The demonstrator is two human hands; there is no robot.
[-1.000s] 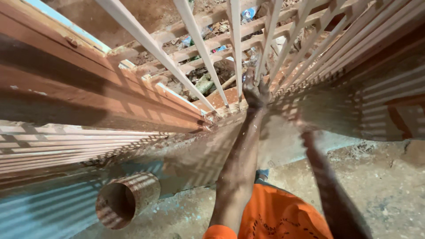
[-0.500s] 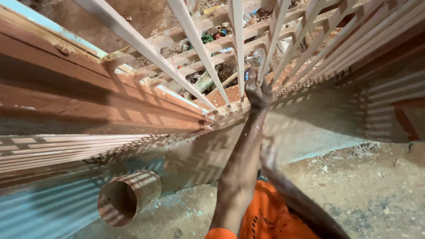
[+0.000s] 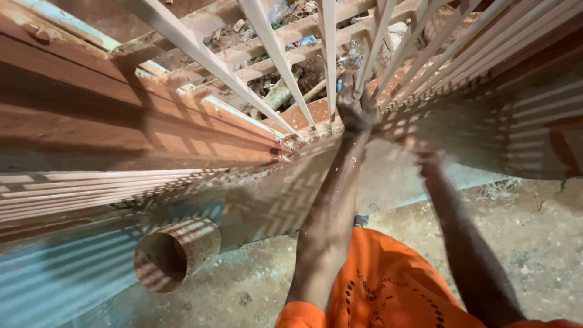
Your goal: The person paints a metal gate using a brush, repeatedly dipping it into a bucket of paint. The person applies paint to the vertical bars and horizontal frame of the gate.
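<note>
railing bar (image 3: 371,58), white, one of several slanting up from the wooden beam (image 3: 121,121) at the frame's centre top; left hand (image 3: 355,109) reaches up to its base and looks clenched around it, fingers closed. right hand (image 3: 419,152) is raised just beside, near the beam's shadowed edge (motion-blurred, can't tell its grip). orange garment (image 3: 388,291) at bottom. short open pipe (image 3: 173,255) sticks out of the wall lower left, dirt floor (image 3: 534,225) on the right

Sunlit striped shadows cross the blue wall (image 3: 54,285) and dirt floor (image 3: 534,243).
</note>
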